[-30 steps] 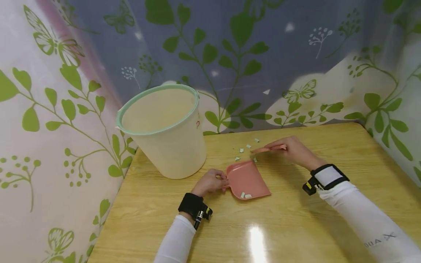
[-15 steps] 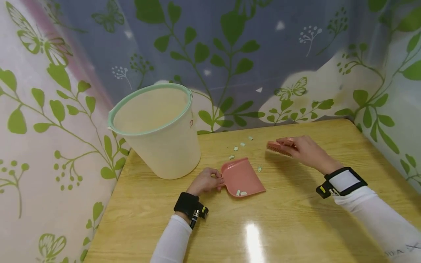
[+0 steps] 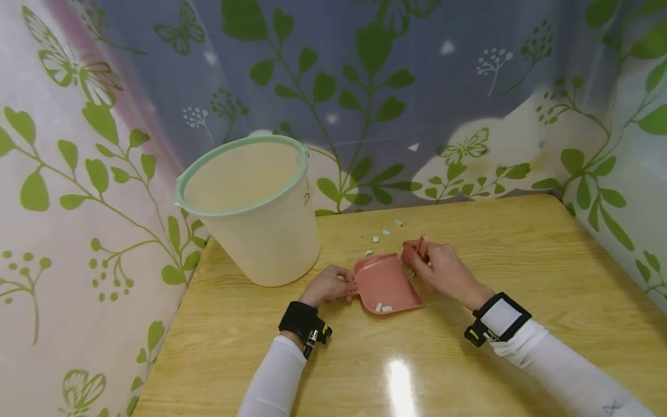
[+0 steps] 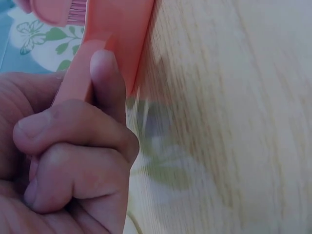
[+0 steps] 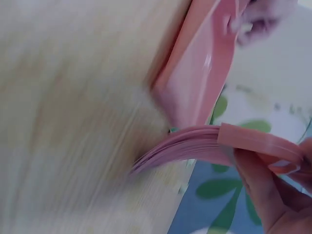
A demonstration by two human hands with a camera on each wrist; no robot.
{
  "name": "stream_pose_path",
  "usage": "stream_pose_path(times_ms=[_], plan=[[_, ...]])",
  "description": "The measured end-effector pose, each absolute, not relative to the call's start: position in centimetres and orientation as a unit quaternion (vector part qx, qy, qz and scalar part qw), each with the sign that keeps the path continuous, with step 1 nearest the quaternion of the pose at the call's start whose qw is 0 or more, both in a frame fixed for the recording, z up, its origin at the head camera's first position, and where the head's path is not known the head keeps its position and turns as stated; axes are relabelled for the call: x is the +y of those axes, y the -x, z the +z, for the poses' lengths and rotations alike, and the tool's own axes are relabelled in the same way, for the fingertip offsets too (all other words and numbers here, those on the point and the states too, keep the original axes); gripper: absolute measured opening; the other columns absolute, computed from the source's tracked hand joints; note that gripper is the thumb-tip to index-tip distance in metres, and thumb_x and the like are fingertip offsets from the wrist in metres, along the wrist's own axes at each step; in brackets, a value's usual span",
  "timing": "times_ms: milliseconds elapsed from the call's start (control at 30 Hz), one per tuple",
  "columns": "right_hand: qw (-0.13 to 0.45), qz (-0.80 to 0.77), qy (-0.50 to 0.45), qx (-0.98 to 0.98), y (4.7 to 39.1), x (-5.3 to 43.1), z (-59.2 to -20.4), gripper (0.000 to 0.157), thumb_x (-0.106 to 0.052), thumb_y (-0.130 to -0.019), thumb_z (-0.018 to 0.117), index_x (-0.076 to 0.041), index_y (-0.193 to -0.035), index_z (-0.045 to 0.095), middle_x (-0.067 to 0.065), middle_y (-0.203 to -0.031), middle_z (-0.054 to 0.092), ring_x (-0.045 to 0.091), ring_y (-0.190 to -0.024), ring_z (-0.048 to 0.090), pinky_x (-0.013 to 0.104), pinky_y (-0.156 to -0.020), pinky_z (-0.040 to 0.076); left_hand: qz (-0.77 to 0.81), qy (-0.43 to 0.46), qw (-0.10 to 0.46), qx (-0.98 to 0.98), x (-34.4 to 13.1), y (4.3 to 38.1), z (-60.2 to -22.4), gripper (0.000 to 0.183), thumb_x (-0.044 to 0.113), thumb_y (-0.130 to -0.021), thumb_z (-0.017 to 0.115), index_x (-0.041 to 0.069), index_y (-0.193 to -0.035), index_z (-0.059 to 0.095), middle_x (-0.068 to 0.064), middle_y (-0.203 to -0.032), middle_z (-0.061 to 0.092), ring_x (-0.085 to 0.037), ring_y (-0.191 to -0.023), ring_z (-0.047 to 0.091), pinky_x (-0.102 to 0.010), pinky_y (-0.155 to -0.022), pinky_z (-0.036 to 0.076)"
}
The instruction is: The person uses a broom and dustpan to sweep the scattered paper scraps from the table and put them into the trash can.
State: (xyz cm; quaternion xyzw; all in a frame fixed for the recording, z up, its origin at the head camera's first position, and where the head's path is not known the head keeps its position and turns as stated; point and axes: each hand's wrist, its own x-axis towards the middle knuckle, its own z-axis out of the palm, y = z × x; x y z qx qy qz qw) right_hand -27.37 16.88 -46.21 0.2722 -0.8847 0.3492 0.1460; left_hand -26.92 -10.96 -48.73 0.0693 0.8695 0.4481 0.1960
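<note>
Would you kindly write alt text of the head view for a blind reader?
A left hand holds a pink dustpan; a right hand holds a pink brush at the dustpan's open edge. Pale scraps lie in the dustpan and on the wooden table; a bucket stands at left.

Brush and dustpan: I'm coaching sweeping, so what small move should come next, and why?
Probably draw the brush gently toward the left grip, nudging the nearest pale piece into the dustpan: that piece lies by the dustpan's open edge, close to the bristles, and the edge faces the brush.
</note>
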Motion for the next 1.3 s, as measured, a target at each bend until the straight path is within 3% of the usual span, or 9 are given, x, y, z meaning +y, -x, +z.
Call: stream_pose_path(times_ms=[200, 333, 433, 567, 667, 767, 900, 1000, 1300], plan=[[0.152, 0.37, -0.274, -0.874, 25.9, 14.8, -46.2, 0.017, -0.018, -0.097, 0.056, -0.007, -0.1, 0.068, 0.003, -0.076, 0.065, 0.004, -0.051, 0.051, 0.024, -0.036, 0.038, 0.468, -0.077, 0.197, 0.858, -10.6, 27.0, -48.9, 0.013, 0.012, -0.092, 0.063, 0.004, -0.082, 0.063, -0.012, -0.066, 0.065, -0.008, -0.042, 0.036, -0.021, -0.04, 0.028], [0.136, 0.377, -0.295, -0.867, 25.6, 14.2, -46.1, 0.019, -0.016, -0.097, 0.056, -0.015, -0.078, 0.059, 0.01, -0.105, 0.067, 0.005, -0.055, 0.051, 0.023, -0.038, 0.037, 0.47, -0.067, 0.2, 0.857, -10.6, 27.1, -48.9, 0.013, 0.012, -0.091, 0.064, 0.004, -0.082, 0.062, -0.011, -0.065, 0.064, -0.009, -0.043, 0.037, -0.021, -0.04, 0.029], [0.122, 0.381, -0.31, -0.863, 25.5, 14.2, -46.1, 0.027, -0.015, -0.096, 0.057, -0.02, -0.071, 0.049, 0.008, -0.112, 0.066, 0.006, -0.056, 0.049, 0.023, -0.038, 0.034, 0.469, -0.06, 0.205, 0.857, -10.6, 27.1, -48.8, 0.012, 0.012, -0.091, 0.064, 0.004, -0.083, 0.062, -0.011, -0.065, 0.064, -0.011, -0.045, 0.04, -0.021, -0.04, 0.029], [0.117, 0.393, -0.331, -0.85, 25.3, 14.3, -45.8, 0.017, -0.014, -0.096, 0.057, -0.02, -0.08, 0.057, 0.002, -0.11, 0.067, 0.004, -0.062, 0.052, 0.022, -0.04, 0.035, 0.469, -0.055, 0.211, 0.856, -10.6, 27.2, -48.9, 0.011, 0.012, -0.091, 0.063, 0.005, -0.083, 0.062, -0.009, -0.064, 0.063, -0.012, -0.046, 0.041, -0.022, -0.041, 0.03], [0.117, 0.418, -0.343, -0.833, 25.4, 14.6, -45.2, 0.005, -0.013, -0.095, 0.058, -0.012, -0.093, 0.063, 0.003, -0.11, 0.067, 0.002, -0.062, 0.053, 0.022, -0.039, 0.038, 0.466, -0.053, 0.215, 0.856, -10.7, 27.1, -49.2, 0.012, 0.012, -0.092, 0.063, 0.006, -0.082, 0.062, -0.009, -0.065, 0.063, -0.01, -0.045, 0.039, -0.022, -0.041, 0.029], [0.122, 0.418, -0.342, -0.833, 26.4, 15.3, -44.4, 0.01, -0.013, -0.094, 0.06, -0.005, -0.099, 0.063, 0.01, -0.107, 0.068, 0.001, -0.048, 0.044, 0.023, -0.037, 0.036, 0.455, -0.048, 0.221, 0.861, -10.8, 26.8, -49.5, 0.012, 0.014, -0.092, 0.063, 0.007, -0.081, 0.062, -0.01, -0.065, 0.064, -0.009, -0.043, 0.038, -0.022, -0.04, 0.028], [0.145, 0.358, -0.336, -0.859, 29.8, 16.7, -44.0, 0.02, -0.01, -0.092, 0.063, -0.005, -0.111, 0.067, 0.013, -0.104, 0.068, 0.005, -0.048, 0.046, 0.027, -0.045, 0.039, 0.437, -0.044, 0.219, 0.871, -10.9, 26.6, -49.5, 0.012, 0.016, -0.091, 0.064, 0.01, -0.081, 0.063, -0.009, -0.065, 0.065, -0.01, -0.041, 0.035, -0.023, -0.038, 0.025], [0.153, 0.324, -0.332, -0.873, 32.8, 17.7, -44.1, 0.025, -0.002, -0.089, 0.064, -0.006, -0.114, 0.068, 0.012, -0.106, 0.068, 0.013, -0.065, 0.059, 0.033, -0.054, 0.041, 0.436, -0.046, 0.219, 0.872, -10.9, 26.7, -49.3, 0.013, 0.018, -0.092, 0.064, 0.01, -0.081, 0.063, -0.008, -0.064, 0.065, -0.01, -0.04, 0.033, -0.023, -0.038, 0.025], [0.156, 0.305, -0.355, -0.87, 38.8, 18.3, -45.6, 0.026, 0.006, -0.083, 0.067, -0.002, -0.107, 0.07, 0.014, -0.097, 0.069, 0.029, -0.086, 0.063, 0.047, -0.074, 0.051, 0.452, -0.067, 0.223, 0.861, -11.0, 27.6, -48.7, 0.015, 0.016, -0.093, 0.063, 0.007, -0.081, 0.063, -0.01, -0.065, 0.065, -0.008, -0.041, 0.034, -0.021, -0.039, 0.026]])
